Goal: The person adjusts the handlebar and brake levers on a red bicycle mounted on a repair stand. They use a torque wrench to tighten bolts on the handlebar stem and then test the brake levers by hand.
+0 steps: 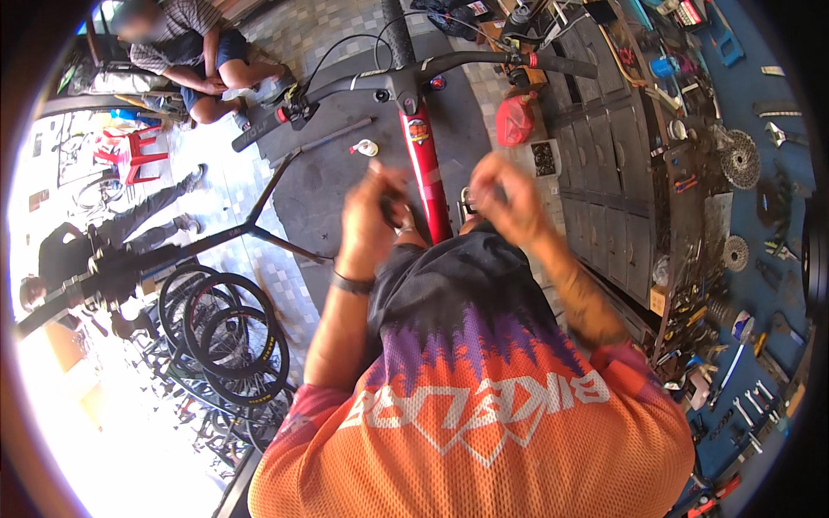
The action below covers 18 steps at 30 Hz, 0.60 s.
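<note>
In front of my torso, a bicycle's glossy red top tube (pixel 421 160) runs away from me to a black handlebar (pixel 380 79) with a front wheel beyond. My left hand (pixel 371 211) is raised just left of the tube, fingers curled and blurred, with something dark by the palm. On the tube's other side, my right hand (pixel 509 200) is lifted with its fingers bent together in a pinch, also smeared. Whatever either hand holds is too blurred to make out. Both hands look apart from the bicycle. A small white roll (pixel 366 148) lies on the dark mat left of the tube.
A black work stand (pixel 250 226) reaches in from the left, near several tyres (pixel 226 337). Dark drawers (pixel 604 164) and a tool wall (pixel 768 293) line the right. A red bag (pixel 515 119) lies by the drawers. Two people (pixel 203 52) are at the left, one seated.
</note>
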### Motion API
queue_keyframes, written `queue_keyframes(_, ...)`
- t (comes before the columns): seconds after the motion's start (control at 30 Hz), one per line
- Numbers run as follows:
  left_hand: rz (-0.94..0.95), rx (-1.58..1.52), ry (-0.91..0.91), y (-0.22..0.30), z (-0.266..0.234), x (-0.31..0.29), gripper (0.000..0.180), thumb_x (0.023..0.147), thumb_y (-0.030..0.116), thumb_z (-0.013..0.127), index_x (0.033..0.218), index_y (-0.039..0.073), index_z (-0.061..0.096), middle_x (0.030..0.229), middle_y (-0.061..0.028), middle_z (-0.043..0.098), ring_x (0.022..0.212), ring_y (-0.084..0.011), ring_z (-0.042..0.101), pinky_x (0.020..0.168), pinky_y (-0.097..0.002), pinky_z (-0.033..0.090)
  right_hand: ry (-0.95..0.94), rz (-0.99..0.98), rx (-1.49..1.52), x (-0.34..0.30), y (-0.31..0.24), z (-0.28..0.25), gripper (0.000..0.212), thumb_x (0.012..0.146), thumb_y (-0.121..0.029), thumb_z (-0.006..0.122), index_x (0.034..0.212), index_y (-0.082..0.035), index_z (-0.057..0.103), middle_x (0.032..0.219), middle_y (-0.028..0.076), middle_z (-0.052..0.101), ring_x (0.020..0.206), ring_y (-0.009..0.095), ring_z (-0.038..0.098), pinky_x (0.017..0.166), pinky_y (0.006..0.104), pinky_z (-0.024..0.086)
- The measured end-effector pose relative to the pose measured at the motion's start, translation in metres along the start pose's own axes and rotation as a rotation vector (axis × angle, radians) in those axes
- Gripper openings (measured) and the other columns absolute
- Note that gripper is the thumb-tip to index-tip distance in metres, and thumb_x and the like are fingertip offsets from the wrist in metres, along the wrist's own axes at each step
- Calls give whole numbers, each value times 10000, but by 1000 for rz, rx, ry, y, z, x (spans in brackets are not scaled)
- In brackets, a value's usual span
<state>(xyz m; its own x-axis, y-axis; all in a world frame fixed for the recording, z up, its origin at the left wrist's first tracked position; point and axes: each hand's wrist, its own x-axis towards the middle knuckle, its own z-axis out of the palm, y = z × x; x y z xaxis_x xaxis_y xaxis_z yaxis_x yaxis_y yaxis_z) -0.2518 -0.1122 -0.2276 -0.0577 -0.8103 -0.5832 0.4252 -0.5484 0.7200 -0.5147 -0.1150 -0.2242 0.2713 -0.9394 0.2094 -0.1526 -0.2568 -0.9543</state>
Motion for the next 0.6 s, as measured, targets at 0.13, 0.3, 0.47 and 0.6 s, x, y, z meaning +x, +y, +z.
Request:
queue_keyframes(0.13, -270, -96, -115, -49, 49, -13, 579, 1124, 442, 458, 1419, -42, 576, 1210, -91, 637, 1073, -213, 634, 988, -399, 510, 101, 219, -90, -57, -11, 43, 442, 858, -219, 851, 1216, -44, 660, 1085, 114, 689, 960, 267, 692, 906, 405, 547)
queue_keyframes(0.3, -263, 35, -195, -49, 85, -1, 621, 1132, 447, 446, 1515, -41, 476, 1388, -123, 579, 1274, -224, 574, 1105, -409, 461, 189, 299, -319, -49, 19, 17, 481, 845, -148, 838, 1264, -18, 643, 1050, 115, 710, 959, 299, 707, 1008, 458, 507)
queue_keyframes(0.47, -159, -32, -95, -39, 96, 37, 487, 1134, 333, 480, 1462, -25, 505, 1348, -140, 624, 1149, -207, 642, 989, -385, 545, 348, 347, -107, -27, 53, -4, 316, 856, -50, 694, 1170, -16, 685, 1027, 117, 729, 889, 264, 723, 882, 385, 536)
queue_keyframes(0.6, -112, -92, -17, -35, 94, 69, 344, 1119, 281, 531, 1343, 28, 601, 1149, -87, 702, 997, -174, 672, 854, -325, 554, 270, 419, 130, -1, 74, -25, 273, 881, -50, 691, 1152, -22, 696, 1026, 104, 732, 833, 231, 722, 737, 346, 559)
